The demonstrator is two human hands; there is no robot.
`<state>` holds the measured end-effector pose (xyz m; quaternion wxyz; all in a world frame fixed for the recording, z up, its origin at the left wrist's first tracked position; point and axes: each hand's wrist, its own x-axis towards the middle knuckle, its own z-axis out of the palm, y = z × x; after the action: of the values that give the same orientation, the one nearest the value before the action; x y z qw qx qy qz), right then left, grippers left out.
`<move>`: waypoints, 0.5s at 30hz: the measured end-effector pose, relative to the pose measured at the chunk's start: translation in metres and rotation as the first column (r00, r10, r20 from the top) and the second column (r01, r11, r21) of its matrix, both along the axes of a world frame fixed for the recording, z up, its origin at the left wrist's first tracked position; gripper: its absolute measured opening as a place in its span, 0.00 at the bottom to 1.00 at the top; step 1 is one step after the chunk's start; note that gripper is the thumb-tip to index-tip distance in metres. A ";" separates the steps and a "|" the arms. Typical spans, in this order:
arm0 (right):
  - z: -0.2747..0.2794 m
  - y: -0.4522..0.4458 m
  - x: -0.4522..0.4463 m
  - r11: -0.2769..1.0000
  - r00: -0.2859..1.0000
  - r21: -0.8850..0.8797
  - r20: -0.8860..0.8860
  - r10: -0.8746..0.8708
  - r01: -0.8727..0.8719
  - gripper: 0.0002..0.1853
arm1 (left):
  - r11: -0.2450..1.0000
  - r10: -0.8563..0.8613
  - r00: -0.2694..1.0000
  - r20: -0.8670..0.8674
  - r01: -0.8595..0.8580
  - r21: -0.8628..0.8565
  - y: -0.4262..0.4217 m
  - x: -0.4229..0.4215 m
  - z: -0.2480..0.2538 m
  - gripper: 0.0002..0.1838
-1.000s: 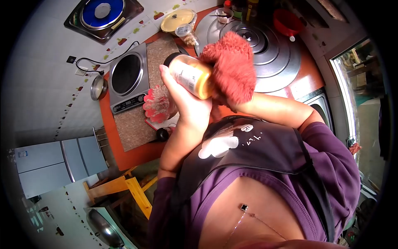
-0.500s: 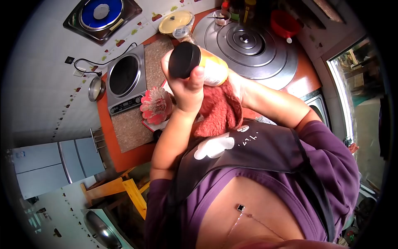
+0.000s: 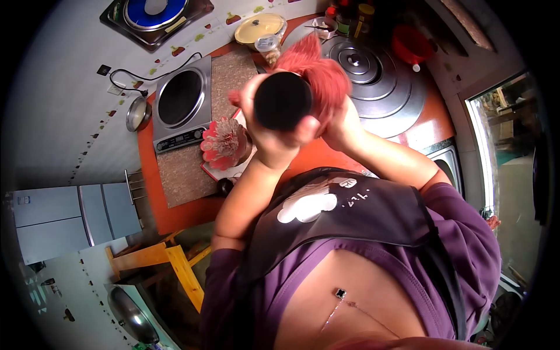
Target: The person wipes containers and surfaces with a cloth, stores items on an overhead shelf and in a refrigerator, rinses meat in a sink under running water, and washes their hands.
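Note:
A jar with a black lid (image 3: 283,101) is held up over the counter, its lid facing me. My left hand (image 3: 269,143) is closed around the jar near the lid, thumb at the lid's lower edge. A fluffy red cloth (image 3: 326,76) wraps the jar's far side and hides its body. My right hand (image 3: 344,127) presses the cloth against the jar; its fingers are mostly hidden behind the cloth. Just left of my left hand stands a pink flower-shaped object (image 3: 223,143) on a red-edged tray.
An electric hot plate (image 3: 182,99) sits at the counter's left. Behind my hands are a large ringed metal stove top (image 3: 388,96), a yellow-lidded pot (image 3: 259,28), a small clear container (image 3: 269,46) and a red colander (image 3: 411,44). A wooden stool (image 3: 184,274) stands lower left.
The jar has turned so its lid faces me and its orange side is hidden. The red cloth has moved up from below the jar to around its far side, with my right hand.

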<state>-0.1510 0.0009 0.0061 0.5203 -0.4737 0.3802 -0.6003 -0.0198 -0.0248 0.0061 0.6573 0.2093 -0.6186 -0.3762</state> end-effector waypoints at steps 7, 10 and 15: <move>-0.021 -0.024 -0.031 0.660 0.703 0.343 0.580 0.411 -0.669 0.13 | 0.942 0.003 0.896 0.443 0.146 -0.302 -0.002 0.019 0.009 0.47; -0.058 -0.020 -0.040 0.686 0.863 0.539 0.411 0.293 -0.489 0.10 | 0.870 0.241 0.759 0.605 0.108 -0.481 0.015 0.029 0.006 0.47; -0.051 0.001 -0.040 0.755 0.877 0.496 0.429 0.215 -0.428 0.15 | 0.866 0.306 0.779 0.547 0.011 -0.500 0.008 0.022 -0.031 0.42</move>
<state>-0.1907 0.0019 -0.0447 0.7940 -0.2392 0.3576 -0.4296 0.0019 -0.0163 -0.0252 0.4808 0.2005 -0.8507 -0.0699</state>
